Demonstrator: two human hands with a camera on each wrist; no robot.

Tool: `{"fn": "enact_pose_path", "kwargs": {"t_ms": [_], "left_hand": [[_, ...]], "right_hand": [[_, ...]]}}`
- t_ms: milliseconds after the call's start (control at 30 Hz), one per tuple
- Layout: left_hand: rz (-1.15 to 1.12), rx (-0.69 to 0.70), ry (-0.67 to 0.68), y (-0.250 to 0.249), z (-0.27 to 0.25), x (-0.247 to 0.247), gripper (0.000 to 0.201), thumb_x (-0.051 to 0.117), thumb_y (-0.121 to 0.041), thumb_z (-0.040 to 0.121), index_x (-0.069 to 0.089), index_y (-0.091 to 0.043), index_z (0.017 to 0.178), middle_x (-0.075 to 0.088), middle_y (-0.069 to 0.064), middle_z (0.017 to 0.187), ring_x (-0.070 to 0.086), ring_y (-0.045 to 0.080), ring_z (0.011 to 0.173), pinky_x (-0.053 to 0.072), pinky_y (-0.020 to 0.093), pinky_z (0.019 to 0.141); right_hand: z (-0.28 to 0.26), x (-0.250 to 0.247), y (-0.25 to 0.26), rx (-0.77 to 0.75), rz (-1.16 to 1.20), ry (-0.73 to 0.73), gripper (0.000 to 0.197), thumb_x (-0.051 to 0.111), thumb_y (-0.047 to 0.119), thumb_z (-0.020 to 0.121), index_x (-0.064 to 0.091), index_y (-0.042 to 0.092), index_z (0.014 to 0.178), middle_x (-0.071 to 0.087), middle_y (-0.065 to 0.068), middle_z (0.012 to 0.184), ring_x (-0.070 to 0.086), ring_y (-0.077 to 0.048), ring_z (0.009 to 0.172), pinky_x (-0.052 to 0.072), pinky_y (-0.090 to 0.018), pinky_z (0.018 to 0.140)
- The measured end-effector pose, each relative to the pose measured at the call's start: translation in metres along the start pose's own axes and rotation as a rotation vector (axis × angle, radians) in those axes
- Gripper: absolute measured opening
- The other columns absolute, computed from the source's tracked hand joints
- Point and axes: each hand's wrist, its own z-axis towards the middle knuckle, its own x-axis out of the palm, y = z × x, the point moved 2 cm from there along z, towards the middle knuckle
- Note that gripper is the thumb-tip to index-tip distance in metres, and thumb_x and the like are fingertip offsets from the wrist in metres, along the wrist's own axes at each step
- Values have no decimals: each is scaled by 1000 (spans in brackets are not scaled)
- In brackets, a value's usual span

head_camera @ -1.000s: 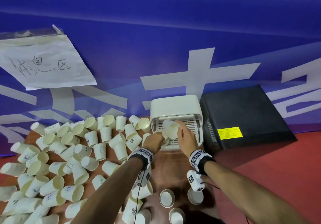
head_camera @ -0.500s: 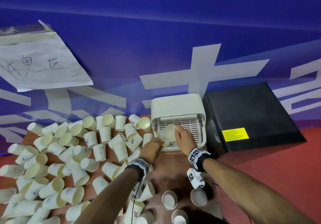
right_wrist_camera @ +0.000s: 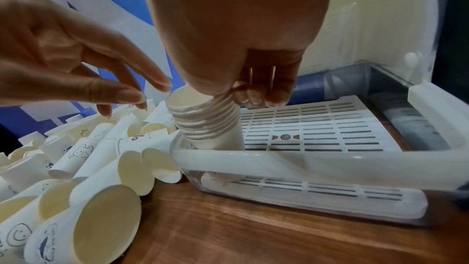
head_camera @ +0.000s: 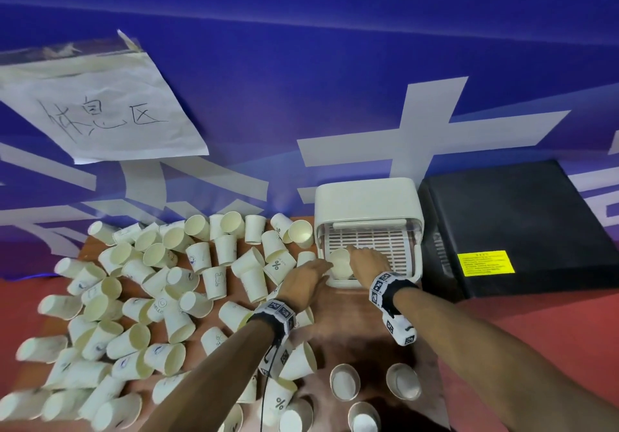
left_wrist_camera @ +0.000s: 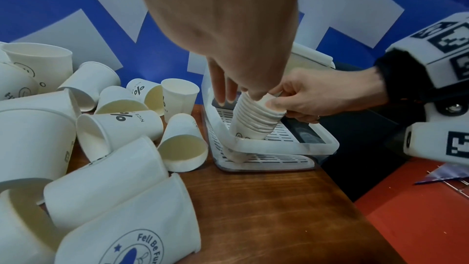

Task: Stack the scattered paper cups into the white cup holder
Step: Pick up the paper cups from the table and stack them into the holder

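The right hand [head_camera: 365,260] grips a stack [left_wrist_camera: 256,116] of nested paper cups near its top, thumb on one side and fingers curled round the far side, as the left wrist view shows plainly. The stack leans, its bottom end resting on the slatted tray inside the front left corner of the holder [head_camera: 366,203], behind the holder's pale front rim [right_wrist_camera: 291,160]. The left hand [head_camera: 306,279] sits just at nine o'clock of the stack; its fingers [right_wrist_camera: 132,95] are straight and spread, holding nothing, with tips near the stack's open mouth, though I cannot tell whether they touch it. The holder stands at the far edge of the wooden table [left_wrist_camera: 266,208], against a blue banner [head_camera: 301,63], with its lid part raised at the back. At three o'clock of the holder lies a black box [head_camera: 516,230] bearing a yellow label [head_camera: 485,263]. From seven to ten o'clock of the holder, loose cups [head_camera: 150,284] cover the table in a heap, most on their sides, some printed with a percent sign or small drawings. At six o'clock, near the person's forearms, a few cups [head_camera: 345,382] stand upright with mouths up. A paper sign [head_camera: 97,113] with handwritten characters is taped to the banner at ten o'clock, well apart from the holder. Both wrists carry bands with black-and-white markers.
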Motion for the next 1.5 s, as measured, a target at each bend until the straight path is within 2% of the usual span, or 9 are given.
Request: {"fn": "enact_pose_path", "kwargs": {"t_ms": [200,400,600,767,1033,1133,1233,1333,1500], "left_hand": [[55,-69,92,-4,4,8,41,41,-25,105,55,-22,143,52,0,147,47,20,135,36,34,112],[281,-93,163,2,3,11,58,45,-12,99,31,-24,154,53,10,142,55,30,120,51,42,92],[407,-143,234,-18,9,-8,43,42,-10,102,48,-17,144,61,12,126,61,31,112,51,41,89],[405,-135,222,-38,8,-14,47,52,-11,95,47,-17,141,61,9,126,62,30,109,53,41,83],[163,-48,199,-71,-23,5,32,60,-19,91,60,-25,123,66,1,117,68,24,98,56,35,78],[208,-58,360,-80,-44,19,17,56,-21,98,65,-10,108,68,8,106,61,20,85,39,28,67],[101,-81,598,-75,-64,47,29,63,-29,95,63,-8,114,65,2,103,62,18,95,41,25,72],[7,-137,679,-66,-79,76,58,71,-58,78,56,-33,128,65,-15,117,62,6,108,50,22,91],[60,-193,673,-69,-98,96,47,75,-60,69,59,-30,101,63,-10,93,68,23,95,44,28,75]], "right_hand": [[10,4,-4,25,-29,28,54,54,6,94,45,18,146,70,-10,113,66,-33,105,47,-38,79],[16,1,4,9,-7,58,52,59,9,92,50,20,142,67,-9,121,65,-32,111,49,-39,88],[15,-1,4,10,123,36,43,36,39,107,49,18,142,66,-11,126,63,-33,115,47,-41,92],[-13,-2,-7,-44,142,-79,52,30,44,107,29,20,154,71,-15,105,68,-35,96,43,-39,72],[-71,-3,-34,-273,217,-6,25,36,36,104,47,30,126,69,-7,95,63,-28,74,54,-41,67],[-101,3,-39,-430,141,52,17,41,36,101,53,27,110,66,-2,86,58,-23,68,45,-33,62],[-131,16,-42,-485,36,190,28,55,40,100,64,14,108,69,-6,96,53,-20,76,30,-27,66],[-150,44,-50,-466,-13,338,57,62,60,91,61,15,126,69,-8,111,62,-28,96,35,-29,74],[-170,88,-64,-352,-52,469,92,68,80,68,50,25,139,64,-6,128,62,-31,113,49,-37,92]]}}
